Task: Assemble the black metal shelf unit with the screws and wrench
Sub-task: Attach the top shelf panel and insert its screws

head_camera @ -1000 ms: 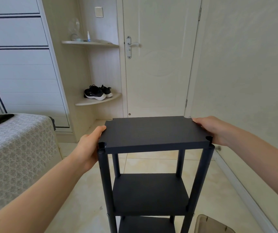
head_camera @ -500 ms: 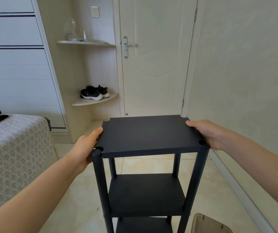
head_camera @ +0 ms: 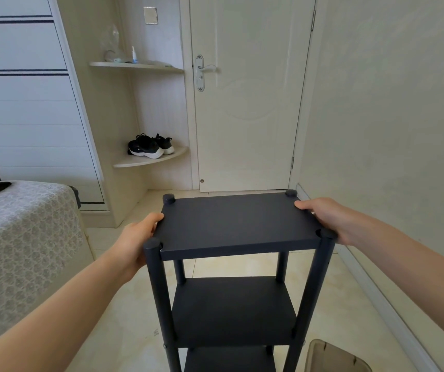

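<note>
Fingers (head_camera: 154, 220) of my left hand (head_camera: 137, 244) grip the left edge of the top panel (head_camera: 231, 224): thumb on top, the rest hidden under the edge, so a pinch by my read. Unit (head_camera: 231, 310) stands upright on the floor (head_camera: 113, 331) in front of me, with the bed (head_camera: 22, 237) to its left, the door (head_camera: 247, 116) beyond and the wall (head_camera: 390, 130) near on its right. Top panel sits between four posts, a cap showing at each corner notch. My right hand (head_camera: 328, 217) holds the right edge, fingers (head_camera: 304, 204) curled over onto the top face. No screws or wrench in view

Step, my guess: seating and levelling the top panel before fixing it. To do it well: press down evenly on both sides and keep the panel flat, each notch snug round its post, from left front post (head_camera: 159, 291) to right front post (head_camera: 320, 280). Check the small holes on the posts meet the panel edge before letting go. Don't lean hard, the unit is tall and narrow and could tip. Free one hand only once the panel holds by itself

Pose: left forearm reaches in from lower left, rising to the panel, wrist about straight, palm toward the panel's side. Right forearm reaches in from lower right, wrist bent a little inward, palm down over the edge. Hands on opposite edges, well apart, panel between them
</note>
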Demonstrator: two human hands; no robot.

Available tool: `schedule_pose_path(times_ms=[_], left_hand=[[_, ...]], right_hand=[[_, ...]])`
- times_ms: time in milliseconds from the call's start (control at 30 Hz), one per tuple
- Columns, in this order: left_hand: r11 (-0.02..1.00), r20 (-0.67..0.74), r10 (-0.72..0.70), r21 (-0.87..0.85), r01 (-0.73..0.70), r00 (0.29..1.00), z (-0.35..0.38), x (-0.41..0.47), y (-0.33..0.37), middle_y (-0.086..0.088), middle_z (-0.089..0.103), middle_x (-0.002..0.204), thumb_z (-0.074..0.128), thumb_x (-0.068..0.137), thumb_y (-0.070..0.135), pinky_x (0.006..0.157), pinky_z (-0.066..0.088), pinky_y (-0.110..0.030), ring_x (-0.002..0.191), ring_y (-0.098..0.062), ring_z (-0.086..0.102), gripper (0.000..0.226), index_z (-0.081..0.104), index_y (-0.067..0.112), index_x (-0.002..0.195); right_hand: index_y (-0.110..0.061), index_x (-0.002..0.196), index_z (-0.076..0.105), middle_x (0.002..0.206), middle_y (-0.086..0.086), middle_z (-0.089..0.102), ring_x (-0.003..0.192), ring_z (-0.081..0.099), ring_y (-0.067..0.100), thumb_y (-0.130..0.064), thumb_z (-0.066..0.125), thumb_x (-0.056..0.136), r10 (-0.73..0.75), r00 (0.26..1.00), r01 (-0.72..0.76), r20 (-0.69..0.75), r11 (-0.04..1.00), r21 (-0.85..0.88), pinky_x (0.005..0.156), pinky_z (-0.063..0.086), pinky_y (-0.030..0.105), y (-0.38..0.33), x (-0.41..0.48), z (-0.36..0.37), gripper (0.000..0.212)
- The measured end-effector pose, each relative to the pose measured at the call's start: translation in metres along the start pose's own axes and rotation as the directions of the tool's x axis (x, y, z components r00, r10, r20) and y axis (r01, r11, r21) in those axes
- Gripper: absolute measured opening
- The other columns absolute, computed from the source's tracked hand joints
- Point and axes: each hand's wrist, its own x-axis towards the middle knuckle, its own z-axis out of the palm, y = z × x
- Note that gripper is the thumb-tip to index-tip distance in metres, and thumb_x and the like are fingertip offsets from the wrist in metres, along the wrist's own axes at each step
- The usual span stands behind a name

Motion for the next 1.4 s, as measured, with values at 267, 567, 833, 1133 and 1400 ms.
schedule_pose_path(times_ms=[267, 567, 833, 1133, 1400], left_hand=[[0.999, 0.039, 0.021, -0.047, -0.019, 0.999, -0.001, 0.001, -0.005, -0.003, 0.078, 0.08, 0.066, 0.093, 0.042, 0.053, 0.052, -0.026, 0.062, -0.015, 0.073, 0.037, 0.066, 0.008, 0.105], [0.998, 0.002, 0.035, -0.05, -0.035, 0.999, 0.004, 0.003, -0.01, -0.001, 0.077, 0.072, 0.066, 0.093, 0.042, 0.062, 0.05, -0.03, 0.064, -0.018, 0.07, 0.038, 0.067, 0.005, 0.098], [0.997, -0.019, 0.031, -0.066, -0.033, 0.999, 0.006, 0.001, -0.01, -0.008, 0.074, 0.084, 0.067, 0.093, 0.041, 0.065, 0.05, -0.031, 0.073, -0.023, 0.067, 0.039, 0.066, 0.003, 0.098], [0.996, -0.009, 0.003, -0.089, -0.004, 1.0, 0.005, 0.003, -0.01, -0.006, 0.075, 0.082, 0.069, 0.091, 0.042, 0.061, 0.05, -0.032, 0.07, -0.023, 0.068, 0.039, 0.066, 0.004, 0.099], [0.994, -0.032, -0.013, -0.106, 0.009, 0.999, 0.005, 0.013, -0.01, 0.0, 0.073, 0.064, 0.071, 0.089, 0.044, 0.054, 0.047, -0.029, 0.054, -0.016, 0.066, 0.038, 0.065, 0.007, 0.097]], right_hand=[[-0.012, 0.097, 0.063, 0.079, 0.0, 0.071, 0.061, 0.069, 0.014, -0.034, 0.06, 0.095, 0.004, 1.0, -0.004, -0.006, 1.0, 0.014, 0.052, 0.048, 0.025, 0.002, 0.008, 0.001, 0.022], [-0.011, 0.098, 0.062, 0.085, 0.003, 0.07, 0.065, 0.069, 0.016, -0.034, 0.058, 0.096, 0.026, 0.999, -0.027, 0.024, 0.999, 0.026, 0.057, 0.051, 0.028, 0.005, 0.014, 0.002, 0.024], [-0.01, 0.106, 0.062, 0.091, 0.006, 0.071, 0.062, 0.07, 0.018, -0.035, 0.057, 0.095, 0.063, 0.996, -0.066, 0.059, 0.997, 0.045, 0.053, 0.052, 0.026, 0.006, 0.018, 0.001, 0.028], [-0.009, 0.113, 0.062, 0.097, 0.007, 0.073, 0.074, 0.072, 0.022, -0.034, 0.05, 0.097, 0.086, 0.99, -0.089, 0.107, 0.996, 0.021, 0.067, 0.054, 0.032, 0.006, 0.022, -0.001, 0.032], [-0.01, 0.112, 0.062, 0.091, 0.005, 0.073, 0.07, 0.071, 0.019, -0.033, 0.047, 0.099, 0.099, 0.986, -0.099, 0.137, 0.995, -0.008, 0.064, 0.053, 0.03, 0.002, 0.022, -0.003, 0.031]])
